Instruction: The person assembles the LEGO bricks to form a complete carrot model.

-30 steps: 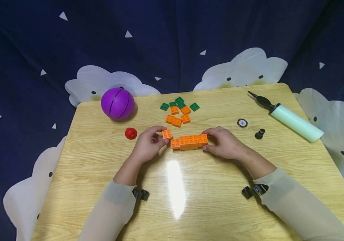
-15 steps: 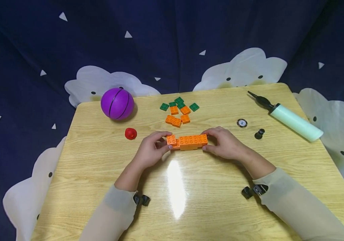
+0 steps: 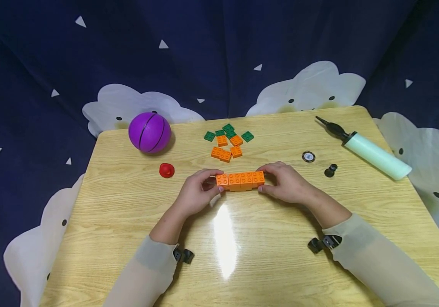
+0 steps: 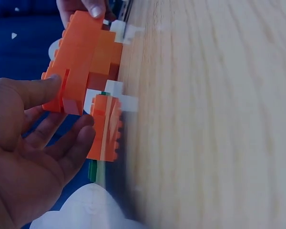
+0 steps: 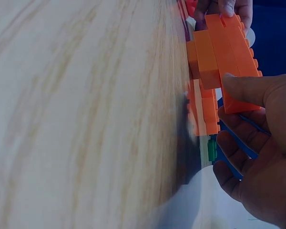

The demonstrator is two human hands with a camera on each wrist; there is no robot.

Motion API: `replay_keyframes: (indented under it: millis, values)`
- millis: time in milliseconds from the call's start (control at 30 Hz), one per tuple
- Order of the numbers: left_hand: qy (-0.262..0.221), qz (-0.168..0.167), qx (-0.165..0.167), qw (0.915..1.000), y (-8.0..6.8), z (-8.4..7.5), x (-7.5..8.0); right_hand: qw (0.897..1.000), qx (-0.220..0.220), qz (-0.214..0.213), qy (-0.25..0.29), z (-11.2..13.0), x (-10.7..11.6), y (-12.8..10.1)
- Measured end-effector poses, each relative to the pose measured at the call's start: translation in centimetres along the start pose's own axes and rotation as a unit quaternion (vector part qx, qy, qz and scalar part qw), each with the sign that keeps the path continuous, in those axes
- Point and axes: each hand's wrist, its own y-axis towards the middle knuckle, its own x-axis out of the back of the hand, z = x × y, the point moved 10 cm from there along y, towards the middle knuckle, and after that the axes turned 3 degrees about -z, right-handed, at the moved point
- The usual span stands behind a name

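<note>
Left grip [image 3: 197,192] and right grip [image 3: 285,182] tight on opposite ends of the orange brick row [image 3: 240,181], well inside the table edge [image 3: 300,114]

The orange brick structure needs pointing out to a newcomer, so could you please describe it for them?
On the wooden table, look between the left hand and the right hand. They hold the orange brick structure by its ends. Unlike the smaller orange bricks and green bricks beyond it, it is one long bar, stepping narrower underneath.
</note>
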Motion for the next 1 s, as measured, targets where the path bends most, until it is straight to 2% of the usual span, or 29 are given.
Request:
replay_keyframes:
  millis: [267, 600, 1000]
  values:
    - [-0.03, 0.014, 0.034, 0.9989, 0.0, 0.6, -0.5, 1.0, 0.001, 0.0, -0.001, -0.1, -0.1, 0.1]
    - [-0.067, 0.023, 0.053, 0.9961, 0.0, 1.1, -0.8, 1.0, 0.005, -0.001, 0.001, 0.0, -0.1, 0.2]
    - [-0.049, 0.011, 0.042, 0.9978, 0.3, 0.8, -0.6, 1.0, 0.005, -0.002, -0.001, -0.1, -0.2, 0.2]
